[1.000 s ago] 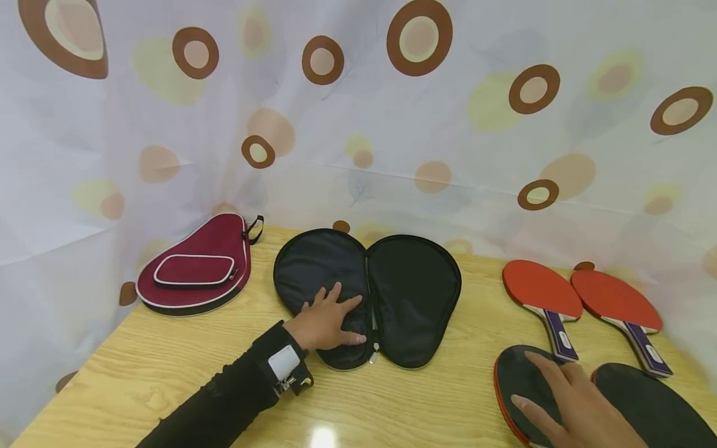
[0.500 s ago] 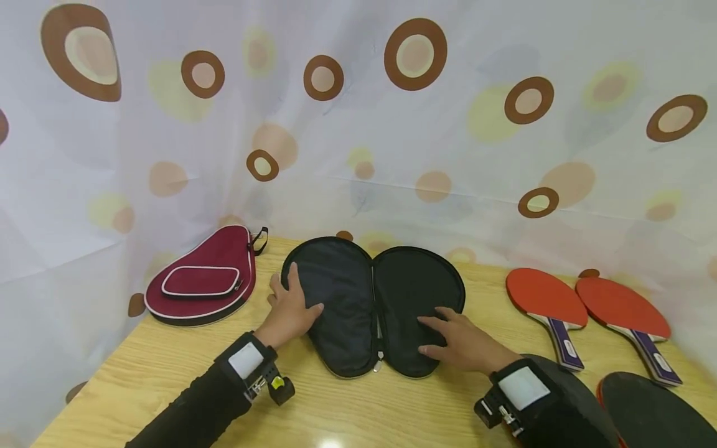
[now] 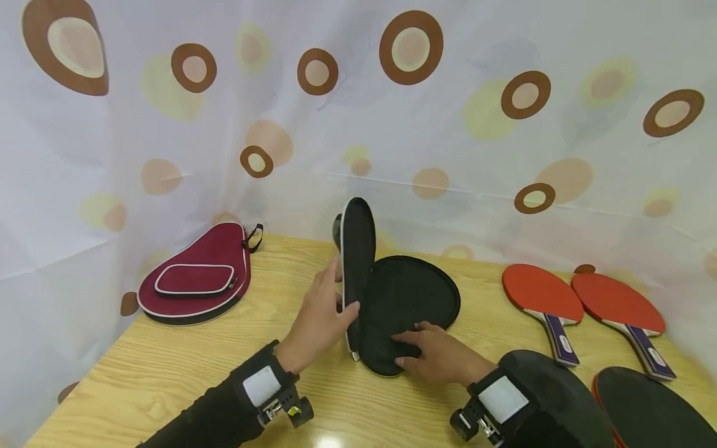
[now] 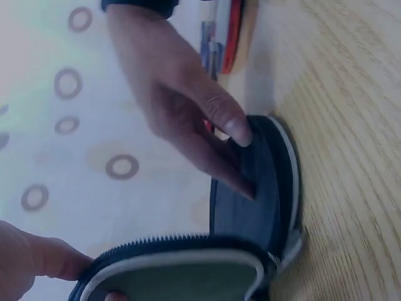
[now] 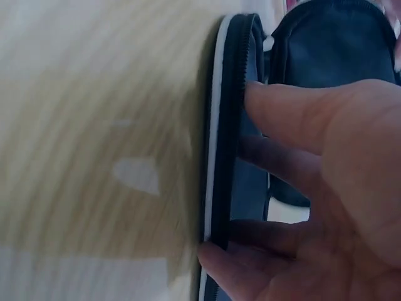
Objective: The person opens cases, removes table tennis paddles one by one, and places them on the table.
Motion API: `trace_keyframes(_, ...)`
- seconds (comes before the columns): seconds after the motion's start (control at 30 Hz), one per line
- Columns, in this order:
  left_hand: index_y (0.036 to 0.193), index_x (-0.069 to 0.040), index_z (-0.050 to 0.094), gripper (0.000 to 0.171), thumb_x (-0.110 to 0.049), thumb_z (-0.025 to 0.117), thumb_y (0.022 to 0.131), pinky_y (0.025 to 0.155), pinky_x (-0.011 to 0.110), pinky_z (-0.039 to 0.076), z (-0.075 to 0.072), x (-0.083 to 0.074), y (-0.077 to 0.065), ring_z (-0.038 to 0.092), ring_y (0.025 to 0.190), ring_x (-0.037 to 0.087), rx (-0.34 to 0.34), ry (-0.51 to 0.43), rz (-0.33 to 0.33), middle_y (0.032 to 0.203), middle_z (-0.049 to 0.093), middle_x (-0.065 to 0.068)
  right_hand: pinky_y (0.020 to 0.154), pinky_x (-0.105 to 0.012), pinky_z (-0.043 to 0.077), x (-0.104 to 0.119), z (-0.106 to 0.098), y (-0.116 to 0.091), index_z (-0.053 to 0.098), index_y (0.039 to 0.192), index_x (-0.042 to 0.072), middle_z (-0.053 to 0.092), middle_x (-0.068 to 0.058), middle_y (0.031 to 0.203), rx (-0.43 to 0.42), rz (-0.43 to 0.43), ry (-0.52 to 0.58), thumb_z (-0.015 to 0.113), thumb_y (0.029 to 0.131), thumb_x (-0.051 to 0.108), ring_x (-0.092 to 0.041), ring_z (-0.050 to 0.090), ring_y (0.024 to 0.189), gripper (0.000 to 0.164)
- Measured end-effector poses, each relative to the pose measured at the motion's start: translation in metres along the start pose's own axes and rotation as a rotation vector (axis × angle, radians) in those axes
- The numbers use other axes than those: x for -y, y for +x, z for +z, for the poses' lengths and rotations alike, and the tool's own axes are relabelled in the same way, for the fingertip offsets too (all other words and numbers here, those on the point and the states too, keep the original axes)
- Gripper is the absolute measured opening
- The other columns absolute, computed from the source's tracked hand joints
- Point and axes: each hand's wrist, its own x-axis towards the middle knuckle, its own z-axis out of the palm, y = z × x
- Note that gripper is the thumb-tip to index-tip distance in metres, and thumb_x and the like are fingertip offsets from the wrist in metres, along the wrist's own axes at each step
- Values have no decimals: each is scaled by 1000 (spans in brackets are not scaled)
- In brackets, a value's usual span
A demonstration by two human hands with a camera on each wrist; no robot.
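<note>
A black-lined table tennis paddle case lies unzipped in the middle of the table in the head view. Its left half (image 3: 358,249) stands almost upright, tilted up along the hinge side. My left hand (image 3: 315,320) pinches that half at its edge, thumb on the lining and fingers behind the outer side. Flat on the table rests the right half (image 3: 406,292), lining up. Inside it, near its lower right rim, my right hand (image 3: 442,354) touches the lining with extended fingers. The right wrist view shows the zipper rim (image 5: 219,132) with white piping beside the right thumb (image 5: 282,110).
A closed dark red paddle case (image 3: 196,274) lies at the left. Two paddles with red faces and purple handles (image 3: 543,292) lie at the right. Nearer me are black-faced paddles (image 3: 650,398), partly covered by the right forearm. A patterned curtain (image 3: 358,124) stands behind the wooden table.
The left hand went from lying on the case to its outer left edge and lifted that half upright. The right hand moved left from the black paddles onto the case's right half.
</note>
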Motion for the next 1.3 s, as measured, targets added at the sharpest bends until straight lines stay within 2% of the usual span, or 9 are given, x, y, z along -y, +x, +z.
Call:
trace_keyframes(0.1,148,8,39,62,-1,67,93,74,33,53,11,-6,-3,60,93,24,25,107,116,126,53,21,103,-68,38,6,4,1,68,128,5,68,-22,123,7,-52,21,69,96,28,-55,45,131,39)
trace_keyframes(0.2,137,9,52,48,2,68,91,75,34,54,21,-10,-5,60,94,25,57,173,185,116,56,19,103,-69,37,11,8,1,69,126,4,66,-21,126,9,-96,34,68,96,28,-56,46,130,38)
trace_keyframes(0.37,129,10,59,38,5,65,91,78,35,55,38,-10,-6,62,92,26,121,288,290,104,56,16,103,-66,38,17,15,1,70,125,4,63,-21,132,-9,-206,-3,67,97,27,-47,53,127,37)
trace_keyframes(0.5,125,9,62,34,5,65,91,79,29,56,49,-6,-7,62,91,23,159,367,350,102,57,14,100,-55,42,19,18,1,72,120,8,66,-10,129,-31,-264,-33,65,99,27,-29,61,118,29)
trace_keyframes(0.67,109,0,69,21,2,70,88,71,25,52,57,-2,-8,58,81,16,228,454,365,90,57,7,89,-40,49,18,18,-3,72,106,12,67,2,110,-15,-286,-39,63,99,22,-15,61,100,16)
trace_keyframes(0.83,102,-2,74,15,-3,75,87,63,21,47,58,2,-10,57,76,11,309,513,322,84,57,3,99,-39,48,14,13,-13,66,128,8,60,-7,134,100,-262,-2,61,100,17,-21,57,122,30)
trace_keyframes(1.0,97,-3,76,10,-8,77,89,62,18,45,57,5,-12,55,74,6,354,457,284,83,60,1,105,-41,46,14,3,-22,61,140,7,55,-10,145,181,-210,16,60,101,20,-28,54,132,40)
trace_keyframes(1.13,98,-3,77,11,-8,78,88,64,17,45,54,7,-14,55,77,5,401,421,265,86,63,1,93,-40,53,16,-9,-24,71,125,9,68,-5,126,134,-173,66,62,100,21,-24,65,115,29)
trace_keyframes(1.3,103,-1,75,14,-9,74,91,70,19,47,41,11,-15,57,83,7,482,343,253,93,65,3,81,-39,55,19,-17,-19,71,118,6,70,-5,112,-45,-128,27,66,98,20,-24,67,100,25)
